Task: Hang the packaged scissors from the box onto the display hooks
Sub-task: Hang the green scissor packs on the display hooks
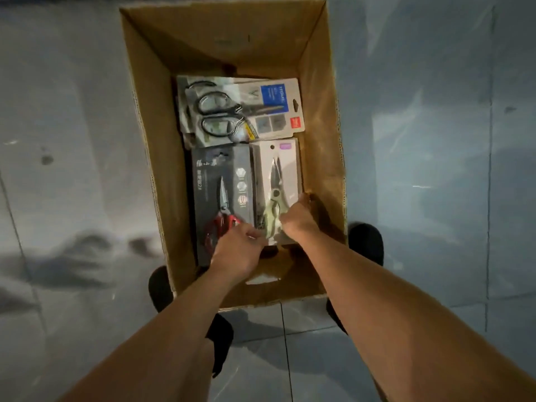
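An open cardboard box stands on the floor below me. Inside lie a black pack of red-handled scissors, a pale grey pack of green-handled scissors, and a stack of packs of black-handled scissors at the far end. My right hand grips the near right edge of the pale grey pack, fingers curled round it. My left hand is at the same pack's near left corner, over the seam with the black pack, fingers bent on its edge. No display hooks are in view.
The box sits on glossy grey floor tiles. My two black shoes stand on either side of the box's near end. The far half of the box floor is bare cardboard.
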